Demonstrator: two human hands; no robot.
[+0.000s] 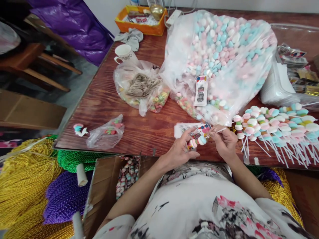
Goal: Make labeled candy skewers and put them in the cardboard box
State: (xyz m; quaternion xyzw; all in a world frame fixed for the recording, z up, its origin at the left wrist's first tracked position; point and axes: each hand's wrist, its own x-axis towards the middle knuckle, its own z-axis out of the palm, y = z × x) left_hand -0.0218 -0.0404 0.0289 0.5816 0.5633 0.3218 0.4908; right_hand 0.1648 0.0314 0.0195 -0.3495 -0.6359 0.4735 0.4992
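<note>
My left hand point(179, 146) is curled around a candy skewer point(197, 142) strung with pastel pieces, near the front edge of the table. On the right, my right hand point(223, 141) pinches the white stick point(220, 130), which points up to the right. Just behind my fingers lies a stack of printed card labels point(183, 129), partly covered by the left hand. A patterned label point(203, 129) shows between the two hands; whether a finger holds it I cannot tell. Close to the right hand is a pile of finished-looking candy skewers point(276, 124) with white sticks.
A big clear bag of pastel candies point(219, 49) fills the back, with a printed label point(201, 91) on it. Smaller bags point(142, 89), a mug point(126, 54) and an orange tray point(141, 28) stand left. A box of skewers point(128, 176) sits below the table edge.
</note>
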